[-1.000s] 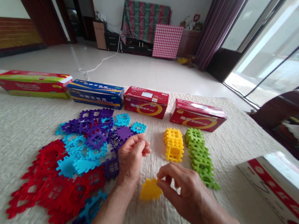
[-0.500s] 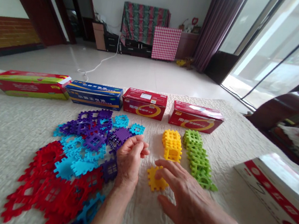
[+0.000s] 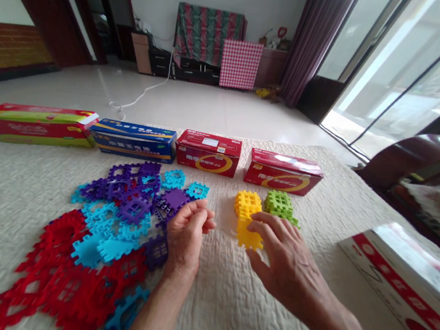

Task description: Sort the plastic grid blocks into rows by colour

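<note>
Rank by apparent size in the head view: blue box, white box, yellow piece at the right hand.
1. White box, nearer the camera
2. Blue box
3. Yellow piece at the right hand, partly covered

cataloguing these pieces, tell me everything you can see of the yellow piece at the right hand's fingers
The yellow piece is a flat, tooth-edged plate that looks like plastic, its visible face solid, without an opening. It sits at the near end of the yellow stack, meeting or overlapping it. The right hand covers part of its right side; whether it grips the piece is unclear.
</note>
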{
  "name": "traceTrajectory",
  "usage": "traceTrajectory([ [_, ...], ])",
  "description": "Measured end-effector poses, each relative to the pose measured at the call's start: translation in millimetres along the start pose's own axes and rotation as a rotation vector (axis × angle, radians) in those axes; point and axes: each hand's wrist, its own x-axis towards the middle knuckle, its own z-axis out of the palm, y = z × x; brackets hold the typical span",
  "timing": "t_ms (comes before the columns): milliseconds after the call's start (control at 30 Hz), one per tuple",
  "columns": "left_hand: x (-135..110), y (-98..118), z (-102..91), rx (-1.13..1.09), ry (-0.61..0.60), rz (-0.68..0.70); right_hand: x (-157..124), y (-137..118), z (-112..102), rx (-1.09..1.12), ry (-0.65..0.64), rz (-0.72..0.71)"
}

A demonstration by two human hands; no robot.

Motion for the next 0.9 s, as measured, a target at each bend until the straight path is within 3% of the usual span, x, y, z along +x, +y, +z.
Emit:
traceTrajectory([
  [433, 1, 0, -0.9, 0.014, -0.009, 0.006, -1, 11, 9, -0.093, 0.033, -0.022],
  [600, 3, 1, -1.4, 0.013, -0.003, 0.031, -2, -4, 6, 0.067, 0.110, -0.001],
  [667, 2, 1, -1.2, 0.009, -0.013, 0.050, -7, -16, 5, 0.199, 0.057, 0.031],
  [800, 1, 0, -0.7, -0.005, -0.040, 0.079, -24, -47, -2, 0.474, -0.227, 0.076],
  [900, 1, -2, -0.7, -0.003, -0.050, 0.095, -36, -65, -8, 0.538, -0.391, 0.092],
])
